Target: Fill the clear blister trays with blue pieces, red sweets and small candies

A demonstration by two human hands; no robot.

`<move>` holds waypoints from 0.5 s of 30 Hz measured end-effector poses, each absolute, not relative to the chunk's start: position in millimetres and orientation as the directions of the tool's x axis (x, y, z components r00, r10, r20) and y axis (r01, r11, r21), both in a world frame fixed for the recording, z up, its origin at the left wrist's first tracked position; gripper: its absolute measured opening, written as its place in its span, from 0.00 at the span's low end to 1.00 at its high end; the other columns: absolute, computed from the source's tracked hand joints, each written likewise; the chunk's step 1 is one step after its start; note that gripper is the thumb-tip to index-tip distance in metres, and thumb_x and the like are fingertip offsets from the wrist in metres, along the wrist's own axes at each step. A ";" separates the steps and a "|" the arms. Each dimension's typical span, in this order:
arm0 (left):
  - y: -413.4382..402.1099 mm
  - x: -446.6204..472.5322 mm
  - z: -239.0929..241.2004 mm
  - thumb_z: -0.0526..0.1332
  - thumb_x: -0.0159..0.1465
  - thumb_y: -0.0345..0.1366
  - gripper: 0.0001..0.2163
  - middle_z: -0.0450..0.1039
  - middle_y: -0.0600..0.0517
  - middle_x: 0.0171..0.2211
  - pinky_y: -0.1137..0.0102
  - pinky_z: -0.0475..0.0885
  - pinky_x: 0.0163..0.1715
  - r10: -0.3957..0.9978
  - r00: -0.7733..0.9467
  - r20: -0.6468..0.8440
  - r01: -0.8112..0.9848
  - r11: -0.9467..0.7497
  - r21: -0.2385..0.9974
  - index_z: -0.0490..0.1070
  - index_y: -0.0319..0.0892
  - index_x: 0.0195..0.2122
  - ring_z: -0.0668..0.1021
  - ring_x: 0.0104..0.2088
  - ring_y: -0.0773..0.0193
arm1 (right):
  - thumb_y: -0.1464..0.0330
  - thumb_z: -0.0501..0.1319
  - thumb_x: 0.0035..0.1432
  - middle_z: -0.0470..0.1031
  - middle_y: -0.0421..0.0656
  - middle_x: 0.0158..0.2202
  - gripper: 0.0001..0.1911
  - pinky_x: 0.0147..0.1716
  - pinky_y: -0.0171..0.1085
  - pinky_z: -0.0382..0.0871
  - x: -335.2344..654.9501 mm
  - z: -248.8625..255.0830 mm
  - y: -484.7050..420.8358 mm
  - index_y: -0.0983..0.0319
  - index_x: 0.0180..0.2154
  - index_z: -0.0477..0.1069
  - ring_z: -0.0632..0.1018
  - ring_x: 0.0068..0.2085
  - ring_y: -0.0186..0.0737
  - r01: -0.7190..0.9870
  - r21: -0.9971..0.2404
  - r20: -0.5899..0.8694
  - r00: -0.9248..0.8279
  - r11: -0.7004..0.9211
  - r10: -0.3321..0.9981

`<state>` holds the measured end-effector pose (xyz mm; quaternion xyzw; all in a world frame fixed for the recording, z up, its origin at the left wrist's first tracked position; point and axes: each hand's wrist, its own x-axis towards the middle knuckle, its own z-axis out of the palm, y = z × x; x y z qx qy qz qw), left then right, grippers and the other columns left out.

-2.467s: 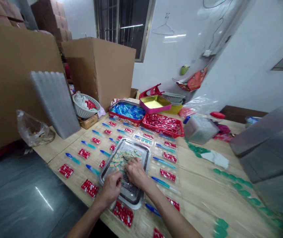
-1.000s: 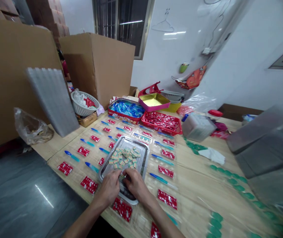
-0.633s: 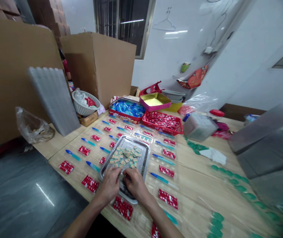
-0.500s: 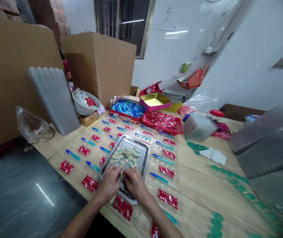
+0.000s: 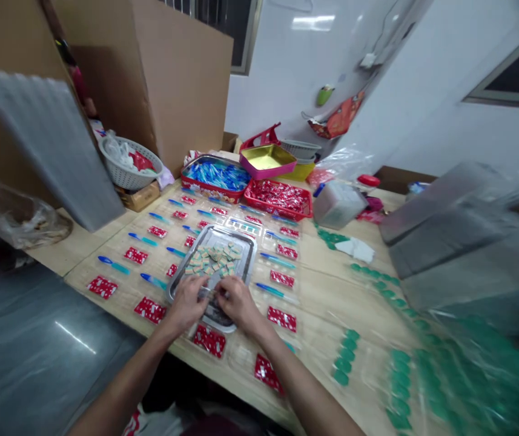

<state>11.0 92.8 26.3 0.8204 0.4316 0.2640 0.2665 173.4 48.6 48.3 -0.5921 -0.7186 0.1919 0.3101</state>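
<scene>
A steel tray [image 5: 245, 254] lies on the wooden table [image 5: 327, 290] and holds several small tan and green tiles [image 5: 211, 259]. My left hand [image 5: 185, 304] and my right hand [image 5: 237, 304] rest side by side over the tray's near end, knuckles up. Their fingers are curled and pinched together over the tiles closest to me. What the fingertips hold is too small to make out. Clear plastic blister trays with red packets [image 5: 282, 318] and blue pens [image 5: 271, 290] surround the steel tray.
A red tray of blue pens [image 5: 217, 174] and a red basket of red packets [image 5: 278, 197] stand behind. A white basket [image 5: 128, 165], large cardboard boxes [image 5: 159, 79], a plastic bag [image 5: 14, 213] and a grey sheet stack [image 5: 45, 145] sit left. Green-capped blister sheets [image 5: 377, 284] lie right.
The camera has tilted down and the view has shifted, so the table sits higher in the picture. Both hands stay together over the near end of the steel tray, still working the tiles.
</scene>
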 end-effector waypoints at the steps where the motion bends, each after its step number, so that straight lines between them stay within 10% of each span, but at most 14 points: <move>1: 92.6 10.5 26.8 0.60 0.51 0.25 0.22 0.73 0.47 0.43 0.61 0.66 0.49 0.845 0.490 0.214 0.558 -0.492 0.668 0.68 0.40 0.49 0.72 0.46 0.56 | 0.76 0.58 0.48 0.73 0.39 0.26 0.05 0.37 0.36 0.65 180.2 54.0 44.0 0.62 0.27 0.70 0.72 0.31 0.37 0.683 -0.712 0.174 -0.052 0.162 0.983; 6: 80.5 7.4 34.1 0.60 0.55 0.28 0.15 0.73 0.47 0.41 0.59 0.67 0.47 0.824 0.476 0.308 0.552 -0.553 0.624 0.69 0.40 0.45 0.72 0.45 0.56 | 0.72 0.60 0.47 0.70 0.38 0.24 0.01 0.29 0.32 0.63 216.3 71.5 -0.5 0.63 0.26 0.69 0.70 0.27 0.34 0.426 -0.903 -0.060 0.015 -0.061 0.998; 15: 3.5 10.7 48.3 0.56 0.59 0.26 0.05 0.72 0.49 0.29 0.62 0.68 0.39 0.424 0.718 0.552 0.185 -0.881 0.435 0.66 0.40 0.27 0.72 0.38 0.59 | 0.78 0.56 0.45 0.66 0.35 0.19 0.06 0.23 0.30 0.56 209.6 50.3 -67.0 0.63 0.25 0.66 0.67 0.22 0.31 0.569 -0.805 -0.218 -0.021 -0.168 0.976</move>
